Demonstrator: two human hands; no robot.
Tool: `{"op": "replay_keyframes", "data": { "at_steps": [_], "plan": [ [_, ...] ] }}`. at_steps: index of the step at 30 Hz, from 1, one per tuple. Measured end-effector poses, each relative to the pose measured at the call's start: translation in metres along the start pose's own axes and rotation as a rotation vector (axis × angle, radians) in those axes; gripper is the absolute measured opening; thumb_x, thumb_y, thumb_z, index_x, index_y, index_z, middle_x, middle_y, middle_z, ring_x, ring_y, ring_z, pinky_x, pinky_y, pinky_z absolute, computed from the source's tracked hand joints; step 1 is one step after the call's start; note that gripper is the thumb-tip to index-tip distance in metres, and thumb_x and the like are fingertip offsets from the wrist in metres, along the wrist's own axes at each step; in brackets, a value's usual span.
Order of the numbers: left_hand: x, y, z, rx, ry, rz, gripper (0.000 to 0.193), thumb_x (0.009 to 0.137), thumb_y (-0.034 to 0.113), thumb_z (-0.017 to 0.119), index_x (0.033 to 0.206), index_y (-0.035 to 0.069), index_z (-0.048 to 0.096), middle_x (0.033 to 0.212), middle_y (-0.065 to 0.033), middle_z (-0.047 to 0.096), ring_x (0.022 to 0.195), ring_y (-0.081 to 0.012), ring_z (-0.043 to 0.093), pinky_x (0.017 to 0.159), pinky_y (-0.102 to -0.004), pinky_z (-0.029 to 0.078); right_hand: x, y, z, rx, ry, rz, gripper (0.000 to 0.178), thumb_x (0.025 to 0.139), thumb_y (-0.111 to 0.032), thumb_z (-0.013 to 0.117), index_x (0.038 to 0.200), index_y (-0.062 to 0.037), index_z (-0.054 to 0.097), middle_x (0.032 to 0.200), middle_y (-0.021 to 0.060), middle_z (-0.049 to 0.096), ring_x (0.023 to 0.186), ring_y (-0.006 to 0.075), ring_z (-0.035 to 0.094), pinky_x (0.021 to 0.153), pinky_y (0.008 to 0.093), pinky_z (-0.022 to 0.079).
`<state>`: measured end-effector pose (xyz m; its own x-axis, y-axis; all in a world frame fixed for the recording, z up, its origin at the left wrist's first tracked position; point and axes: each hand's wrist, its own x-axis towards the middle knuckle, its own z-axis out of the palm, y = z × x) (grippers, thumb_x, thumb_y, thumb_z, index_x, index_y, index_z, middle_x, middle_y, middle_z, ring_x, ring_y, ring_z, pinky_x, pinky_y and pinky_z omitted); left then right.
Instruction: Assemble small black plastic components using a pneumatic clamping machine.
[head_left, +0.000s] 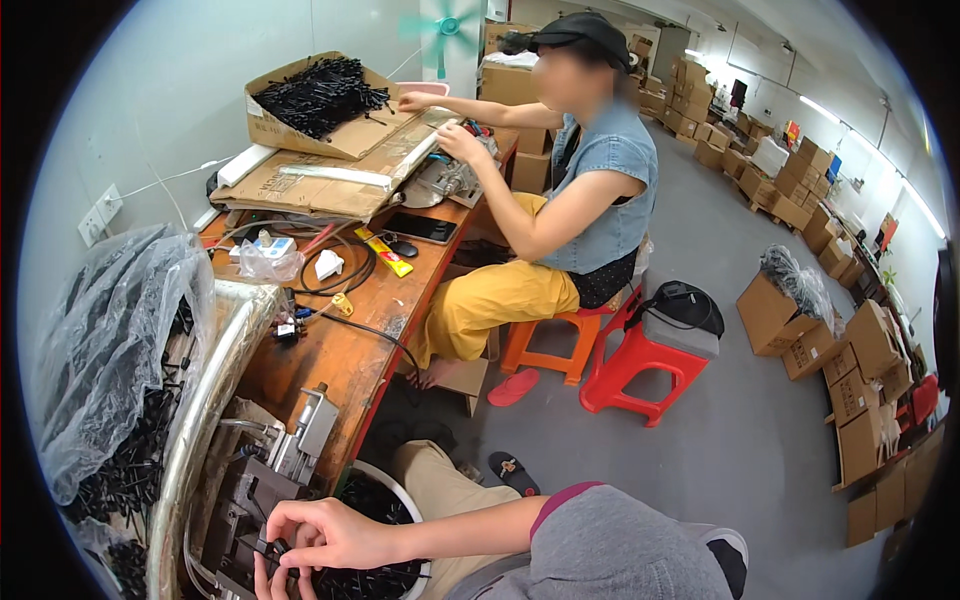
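At the bottom left, my right hand point(340, 535) reaches over a dark metal bench fixture point(240, 500), its thumb and fingers bent into a pinch around a small black piece point(272, 548). Just below it, at the picture's lower edge, my left hand point(278, 585) shows only some bent fingers, close to the same spot. What those fingers hold is hidden. A metal cylinder and rods point(305, 440) form the fixture's far part. Under my right forearm stands a white-rimmed bucket point(412, 500) holding many thin black pieces point(370, 500).
A plastic-covered heap of black pieces point(150, 440) lies left of the fixture. Farther along the wooden bench point(290, 375) are cables, a phone point(422, 228) and a carton of black pieces point(320, 95). Another person point(600, 190) sits there; a red stool point(650, 365) stands behind.
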<state>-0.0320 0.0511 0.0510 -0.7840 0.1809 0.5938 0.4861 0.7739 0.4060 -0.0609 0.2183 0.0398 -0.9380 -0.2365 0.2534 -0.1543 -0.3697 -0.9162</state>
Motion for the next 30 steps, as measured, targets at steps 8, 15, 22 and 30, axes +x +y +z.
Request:
{"op": "replay_keyframes", "data": {
  "at_steps": [8,15,22,30],
  "plan": [
    [-0.001,-0.007,0.005,0.066,0.000,0.014,0.019,0.085,0.011,0.073,0.101,0.001,0.070,0.125,-0.0099,0.063,0.098,-0.0252,0.066,0.080,-0.0342,0.055,-0.003,0.009,0.003,-0.064,0.061,-0.038,0.024,0.084,-0.008,0.070,0.101,-0.0018,0.055,0.087,0.0050,0.061,0.067,0.0058,0.058,0.059,0.0215,0.047],
    [-0.015,-0.031,0.022,-0.065,0.018,-0.093,0.021,0.081,-0.001,0.071,0.100,-0.005,0.065,0.123,-0.0149,0.062,0.095,-0.0218,0.065,0.079,-0.0306,0.054,0.004,0.017,0.006,-0.116,0.020,-0.023,0.025,0.082,-0.008,0.070,0.102,-0.0018,0.057,0.086,0.0049,0.059,0.067,0.0065,0.057,0.059,0.0227,0.048],
    [-0.017,-0.035,0.023,-0.101,-0.009,-0.130,0.017,0.082,-0.006,0.067,0.098,-0.008,0.063,0.130,-0.0170,0.058,0.093,-0.0205,0.066,0.075,-0.0280,0.055,0.002,0.017,0.003,-0.196,0.018,-0.066,0.024,0.085,-0.010,0.070,0.106,-0.0017,0.059,0.095,0.0042,0.063,0.071,0.0071,0.059,0.062,0.0221,0.049],
    [-0.019,-0.038,0.023,-0.106,-0.002,-0.102,0.017,0.082,-0.007,0.066,0.099,-0.008,0.063,0.130,-0.0176,0.058,0.094,-0.0204,0.065,0.073,-0.0273,0.054,0.000,0.022,0.005,-0.207,0.051,-0.151,0.022,0.082,-0.007,0.068,0.100,-0.0014,0.056,0.087,0.0046,0.058,0.066,0.0094,0.058,0.058,0.0241,0.048]
  ]
}}
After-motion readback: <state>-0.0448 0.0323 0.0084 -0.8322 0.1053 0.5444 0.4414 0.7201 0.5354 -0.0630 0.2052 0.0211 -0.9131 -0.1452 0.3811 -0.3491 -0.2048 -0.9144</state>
